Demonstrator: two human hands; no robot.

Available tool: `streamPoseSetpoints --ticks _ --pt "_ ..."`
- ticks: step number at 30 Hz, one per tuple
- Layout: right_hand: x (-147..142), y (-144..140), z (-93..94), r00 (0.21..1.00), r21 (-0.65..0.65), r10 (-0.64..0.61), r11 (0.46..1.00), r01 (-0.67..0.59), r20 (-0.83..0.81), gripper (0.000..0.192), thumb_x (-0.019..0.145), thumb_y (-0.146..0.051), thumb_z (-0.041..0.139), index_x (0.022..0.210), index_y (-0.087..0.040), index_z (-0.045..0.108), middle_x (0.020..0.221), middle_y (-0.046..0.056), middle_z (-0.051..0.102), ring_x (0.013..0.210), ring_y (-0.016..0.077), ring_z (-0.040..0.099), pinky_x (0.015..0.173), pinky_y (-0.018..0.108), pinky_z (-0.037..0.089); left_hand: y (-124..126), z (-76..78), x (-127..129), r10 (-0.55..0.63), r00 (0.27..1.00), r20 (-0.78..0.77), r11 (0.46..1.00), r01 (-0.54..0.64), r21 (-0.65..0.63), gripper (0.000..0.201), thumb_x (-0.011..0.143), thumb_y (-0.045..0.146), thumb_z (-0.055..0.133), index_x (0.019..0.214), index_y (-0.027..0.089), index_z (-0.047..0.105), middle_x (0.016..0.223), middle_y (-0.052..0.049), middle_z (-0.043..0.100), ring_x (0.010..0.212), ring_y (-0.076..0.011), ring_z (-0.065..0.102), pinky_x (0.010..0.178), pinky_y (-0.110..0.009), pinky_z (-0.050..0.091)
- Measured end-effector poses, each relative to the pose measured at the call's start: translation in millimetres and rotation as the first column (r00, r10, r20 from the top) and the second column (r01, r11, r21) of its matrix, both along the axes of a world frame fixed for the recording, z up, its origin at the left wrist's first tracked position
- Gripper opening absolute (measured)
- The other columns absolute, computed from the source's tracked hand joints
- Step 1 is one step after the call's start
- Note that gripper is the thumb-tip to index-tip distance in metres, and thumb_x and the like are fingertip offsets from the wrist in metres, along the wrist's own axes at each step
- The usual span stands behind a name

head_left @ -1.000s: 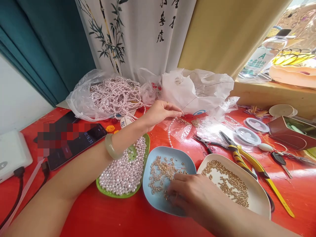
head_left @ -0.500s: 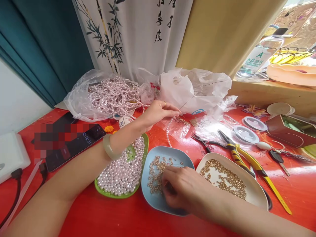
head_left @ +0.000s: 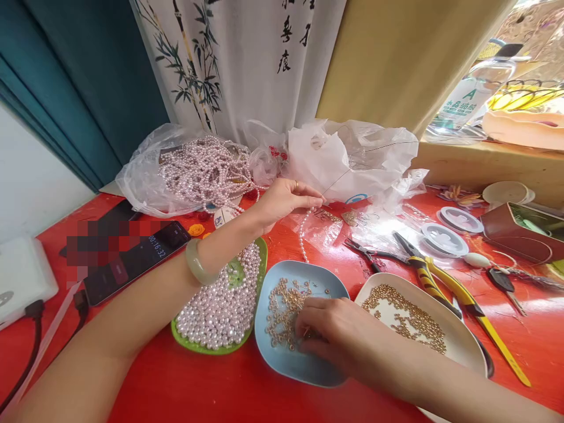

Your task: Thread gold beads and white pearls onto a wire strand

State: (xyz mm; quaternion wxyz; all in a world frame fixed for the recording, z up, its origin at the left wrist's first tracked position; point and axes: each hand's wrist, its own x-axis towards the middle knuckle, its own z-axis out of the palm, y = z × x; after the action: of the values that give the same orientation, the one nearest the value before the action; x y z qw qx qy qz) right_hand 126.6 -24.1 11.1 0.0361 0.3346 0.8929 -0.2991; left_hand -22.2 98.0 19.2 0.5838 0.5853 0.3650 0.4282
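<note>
A: Where are the little gold bits?

B: They are kept in the blue dish (head_left: 282, 367), low in the middle of the frame. The right hand (head_left: 339, 338) is laid right over them, and its fingertips (head_left: 304, 333) are pinched down among the gold bits (head_left: 282, 311). Whether one is caught yet cannot be told.

A: And the other hand?

B: The left hand (head_left: 282, 200) is held higher up, near the middle of the frame. A thin wire (head_left: 348, 173) is pinched in it, with a short pearl string (head_left: 302, 235) hanging below.

A: Which way is the wire pointed?

B: It is slanted up toward the upper right, over the white bag (head_left: 352, 153). Its held end is found straight above the blue dish, so the right hand is the nearer one to the gold bits.
</note>
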Motion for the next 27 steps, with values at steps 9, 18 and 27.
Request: streamPoseSetpoints --ticks 9,18,27 --pt "-1.1 6.7 13.4 0.863 -0.642 -0.467 0.725 0.249 -0.192 0.009 0.063 -0.010 0.037 0.059 -0.018 0.034 0.052 -0.006 0.029 0.045 0.0053 0.021 0.040 0.017 0.019 -0.8 1.6 0.6 0.005 1.000 0.013 1.000 -0.004 -0.020 0.013 0.058 0.017 0.064 0.070 0.011 0.064 0.073 -0.005 0.063 0.065 -0.0084 0.052 0.069 -0.027 0.040" --pt "12.8 17.5 25.5 0.737 -0.820 -0.662 0.494 0.290 -0.138 0.030 0.073 -0.026 0.042 0.048 -0.017 0.030 0.047 -0.007 0.025 0.040 0.0038 0.014 0.037 0.019 0.011 -1.6 1.4 -0.1 0.004 1.000 0.007 1.000 -0.004 -0.020 0.014 0.058 0.017 0.065 0.071 0.011 0.064 0.071 -0.004 0.063 0.067 -0.0092 0.054 0.069 -0.026 0.041" --pt "11.2 6.1 13.1 0.991 0.062 -0.120 0.991 0.116 0.066 0.009 0.071 -0.016 0.055 0.070 -0.020 0.063 0.065 -0.001 0.058 0.053 0.0084 0.048 0.049 0.020 0.029 -0.2 -0.9 -0.1 -0.015 0.999 0.037 1.000 0.016 -0.022 0.014 0.057 0.017 0.066 0.069 0.011 0.065 0.069 -0.003 0.063 0.063 -0.0077 0.054 0.069 -0.026 0.041"
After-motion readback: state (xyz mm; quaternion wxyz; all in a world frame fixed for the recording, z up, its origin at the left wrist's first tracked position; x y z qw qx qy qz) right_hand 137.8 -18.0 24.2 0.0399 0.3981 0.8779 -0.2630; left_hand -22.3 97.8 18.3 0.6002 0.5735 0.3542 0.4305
